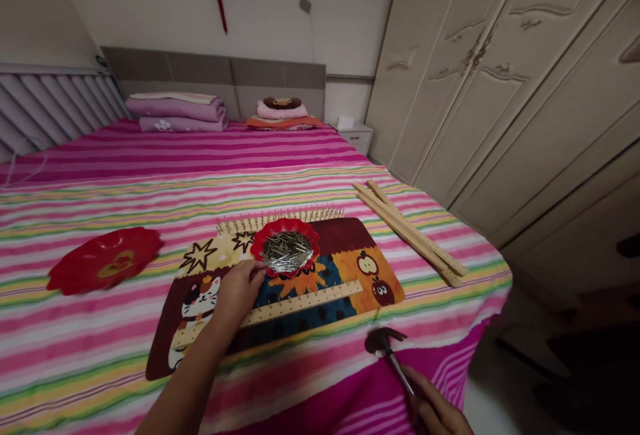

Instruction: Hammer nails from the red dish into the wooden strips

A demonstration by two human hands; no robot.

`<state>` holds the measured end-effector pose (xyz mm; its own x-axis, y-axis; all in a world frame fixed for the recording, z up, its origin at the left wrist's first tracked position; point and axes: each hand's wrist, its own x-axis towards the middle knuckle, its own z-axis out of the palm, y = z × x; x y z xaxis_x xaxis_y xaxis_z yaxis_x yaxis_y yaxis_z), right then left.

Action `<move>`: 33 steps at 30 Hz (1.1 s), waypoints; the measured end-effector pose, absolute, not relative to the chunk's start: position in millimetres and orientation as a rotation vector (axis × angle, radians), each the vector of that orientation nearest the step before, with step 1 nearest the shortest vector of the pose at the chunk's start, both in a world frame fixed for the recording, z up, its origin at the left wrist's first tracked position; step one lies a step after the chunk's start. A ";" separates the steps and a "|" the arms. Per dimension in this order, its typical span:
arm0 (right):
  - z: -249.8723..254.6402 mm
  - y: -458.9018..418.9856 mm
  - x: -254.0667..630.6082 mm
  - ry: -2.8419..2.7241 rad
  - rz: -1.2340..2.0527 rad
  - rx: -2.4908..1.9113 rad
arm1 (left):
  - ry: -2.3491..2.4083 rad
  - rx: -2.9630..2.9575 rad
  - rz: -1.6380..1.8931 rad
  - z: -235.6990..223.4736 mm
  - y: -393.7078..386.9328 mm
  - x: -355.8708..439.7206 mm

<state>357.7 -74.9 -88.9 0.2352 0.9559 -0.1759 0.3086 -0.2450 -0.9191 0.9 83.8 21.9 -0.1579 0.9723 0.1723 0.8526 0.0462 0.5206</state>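
My left hand [243, 284] is at the lower left rim of a red scalloped bowl [256, 248] filled with loose nails [289, 252]. Its fingertips are drawn together, and whatever they may pinch is too small to make out. Under that wrist runs a pale wooden strip [305, 300] with a row of nails standing up along part of it. Lower right, my right hand [434, 403] grips the handle of a claw hammer [384, 342], its dark head raised toward the mat's corner. Behind the bowl, another wooden strip [240, 225] bristles with upright nails.
A patterned mat [340, 235] lies under the bowl and near strip on a striped bedspread [250, 185]. Several wooden strips [407, 232] rest at the right. At the left is a red scalloped plate [90, 262]. Folded bedding [177, 112] sits by the headboard; a wardrobe [450, 88] stands right.
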 end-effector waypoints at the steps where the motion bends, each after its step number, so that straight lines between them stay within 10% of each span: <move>1: -94.7 -74.4 359.0 -1.138 1.047 -1.700 | 2.096 1.948 0.706 22.8 93.4 4.6; 9: -102.5 -74.0 352.9 -0.977 1.183 -1.663 | 2.072 2.276 0.238 19.5 142.5 19.5; 33: -92.7 -76.3 354.7 -0.842 1.348 -1.636 | 1.975 1.521 0.691 22.6 30.7 -59.8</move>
<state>354.7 -76.3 -92.7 0.1981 0.8855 -0.4203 -0.0109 -0.4268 -0.9043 -59.8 30.7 22.6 -0.2104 0.9712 -0.1117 0.6894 0.2284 0.6874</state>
